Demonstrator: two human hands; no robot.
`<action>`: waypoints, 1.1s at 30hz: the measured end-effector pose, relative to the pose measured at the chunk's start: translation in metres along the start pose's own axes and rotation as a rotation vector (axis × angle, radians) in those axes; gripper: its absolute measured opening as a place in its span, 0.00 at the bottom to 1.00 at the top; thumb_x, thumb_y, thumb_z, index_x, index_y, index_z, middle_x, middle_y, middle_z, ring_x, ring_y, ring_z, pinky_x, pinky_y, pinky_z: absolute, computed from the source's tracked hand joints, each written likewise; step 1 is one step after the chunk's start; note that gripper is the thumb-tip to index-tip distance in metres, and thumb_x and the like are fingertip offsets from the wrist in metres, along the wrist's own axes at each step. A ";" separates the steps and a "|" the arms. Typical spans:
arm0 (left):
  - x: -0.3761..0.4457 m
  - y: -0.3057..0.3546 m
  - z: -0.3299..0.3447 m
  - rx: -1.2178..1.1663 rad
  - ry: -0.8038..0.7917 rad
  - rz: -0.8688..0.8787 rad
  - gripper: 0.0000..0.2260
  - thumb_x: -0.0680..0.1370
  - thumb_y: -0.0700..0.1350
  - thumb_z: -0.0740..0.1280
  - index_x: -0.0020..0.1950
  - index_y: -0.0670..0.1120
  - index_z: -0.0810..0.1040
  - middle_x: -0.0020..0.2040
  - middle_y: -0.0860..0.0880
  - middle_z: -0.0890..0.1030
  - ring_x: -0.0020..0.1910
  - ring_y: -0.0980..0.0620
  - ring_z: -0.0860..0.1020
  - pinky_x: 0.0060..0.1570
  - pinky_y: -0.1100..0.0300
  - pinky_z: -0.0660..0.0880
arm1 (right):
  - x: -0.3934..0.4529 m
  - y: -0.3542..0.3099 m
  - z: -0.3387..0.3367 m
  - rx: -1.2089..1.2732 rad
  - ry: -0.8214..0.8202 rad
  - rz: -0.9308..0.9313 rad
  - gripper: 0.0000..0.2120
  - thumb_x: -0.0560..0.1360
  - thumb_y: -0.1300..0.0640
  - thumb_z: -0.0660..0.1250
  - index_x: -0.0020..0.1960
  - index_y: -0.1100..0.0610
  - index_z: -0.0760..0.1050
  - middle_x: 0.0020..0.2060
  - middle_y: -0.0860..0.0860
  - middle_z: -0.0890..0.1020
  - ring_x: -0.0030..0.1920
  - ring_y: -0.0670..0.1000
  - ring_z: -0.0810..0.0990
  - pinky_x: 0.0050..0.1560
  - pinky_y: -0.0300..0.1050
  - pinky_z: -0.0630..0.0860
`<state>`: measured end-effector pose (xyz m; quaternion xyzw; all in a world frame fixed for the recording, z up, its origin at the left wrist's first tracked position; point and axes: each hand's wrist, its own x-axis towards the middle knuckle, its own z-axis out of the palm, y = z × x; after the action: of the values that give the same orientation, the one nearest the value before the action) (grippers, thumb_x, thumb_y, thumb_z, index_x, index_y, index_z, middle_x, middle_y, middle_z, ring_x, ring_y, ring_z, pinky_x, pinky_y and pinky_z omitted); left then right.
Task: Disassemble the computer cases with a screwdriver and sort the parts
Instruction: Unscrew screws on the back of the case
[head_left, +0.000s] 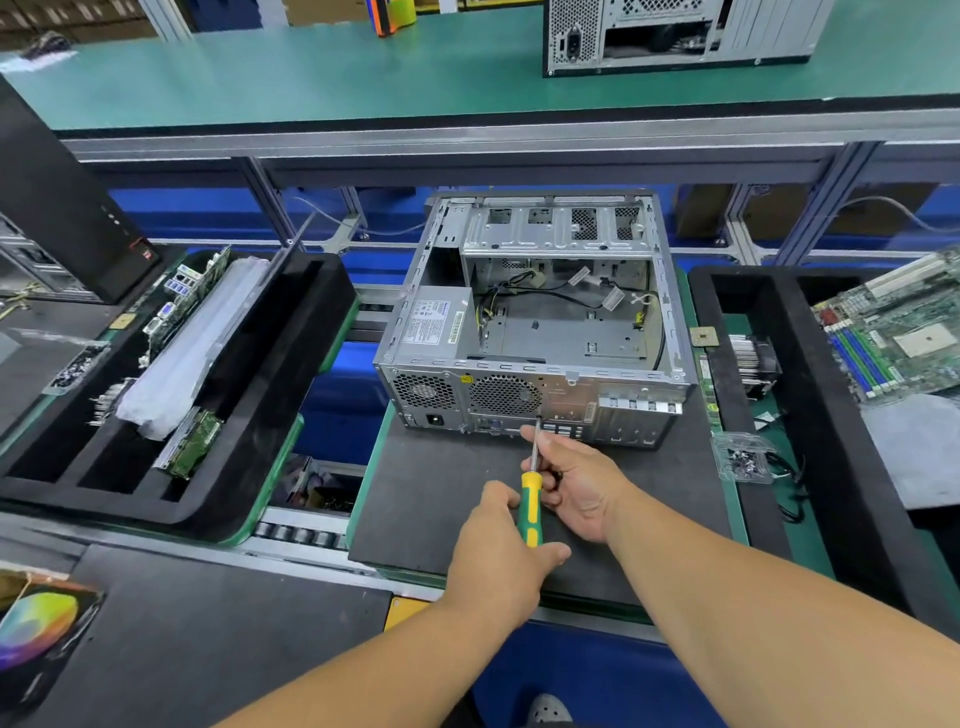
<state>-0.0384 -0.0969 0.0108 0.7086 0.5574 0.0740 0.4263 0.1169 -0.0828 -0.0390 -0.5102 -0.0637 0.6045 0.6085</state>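
Left hand (501, 545) grips the handle of one screwdriver (531, 499), right hand (576, 480) pinches its shaft; long axis runs 6 to 12 o'clock, tip pointing away, touching the rear panel of the open computer case (530, 322). That case lies on its side on a dark mat (431, 499). Second case (675, 31) stands on the far bench at 1 o'clock; two cases total.

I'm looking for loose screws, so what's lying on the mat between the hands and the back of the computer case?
Head view: only bare dark mat there; the screwdriver shaft bridges it to the computer case.
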 end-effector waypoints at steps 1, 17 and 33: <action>0.000 0.001 0.000 0.005 0.005 0.004 0.28 0.69 0.56 0.81 0.56 0.59 0.65 0.47 0.56 0.76 0.43 0.56 0.77 0.35 0.64 0.70 | 0.000 0.000 0.000 -0.002 -0.002 -0.001 0.11 0.83 0.55 0.65 0.60 0.56 0.83 0.35 0.54 0.82 0.29 0.46 0.65 0.26 0.37 0.62; -0.001 0.001 0.000 -1.028 -0.370 -0.431 0.09 0.86 0.40 0.61 0.65 0.39 0.76 0.49 0.37 0.85 0.46 0.41 0.85 0.48 0.49 0.83 | 0.001 0.002 0.001 -0.052 0.056 0.006 0.14 0.79 0.48 0.70 0.45 0.58 0.86 0.29 0.49 0.70 0.26 0.46 0.63 0.26 0.40 0.62; 0.014 -0.001 0.000 -0.956 -0.131 -0.574 0.14 0.87 0.50 0.60 0.59 0.40 0.78 0.38 0.40 0.81 0.33 0.47 0.77 0.28 0.57 0.77 | 0.000 -0.002 0.009 -0.063 0.084 0.045 0.17 0.81 0.47 0.69 0.42 0.59 0.85 0.27 0.48 0.70 0.27 0.45 0.63 0.27 0.38 0.60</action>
<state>-0.0337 -0.0851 0.0046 0.2595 0.6046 0.1552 0.7369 0.1112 -0.0777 -0.0333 -0.5553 -0.0456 0.5939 0.5804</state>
